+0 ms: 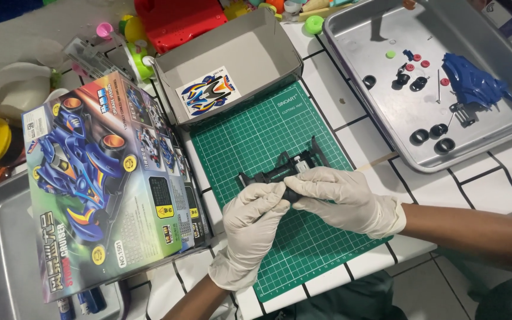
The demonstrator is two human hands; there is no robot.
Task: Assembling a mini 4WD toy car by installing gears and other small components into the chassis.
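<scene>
Step in hand: it looks like the black toy car frame [285, 169] is being put together. Both gloved hands work on it over the green cutting mat [250, 136].
Where the frame is: in the middle of the mat, lifted a little or resting on it; I cannot tell which.
Left hand [251, 220]: its fingers are closed on the near left end of the frame.
Right hand [342, 195]: its fingers are closed on the near right side of the frame, touching the left hand.
Parts waiting: small black tyres [429, 136], red bits and a blue car shell [474, 83] lie in the metal tray [499, 44], far right on the table [493, 189].
Other things: an open grey box [250, 50] with a sticker sheet [207, 92] is far from the hands. The colourful toy box [105, 178] lies on the left.
Next move calls for: I think a steady hold on the frame with one hand, so the other can reach to the tray.
</scene>
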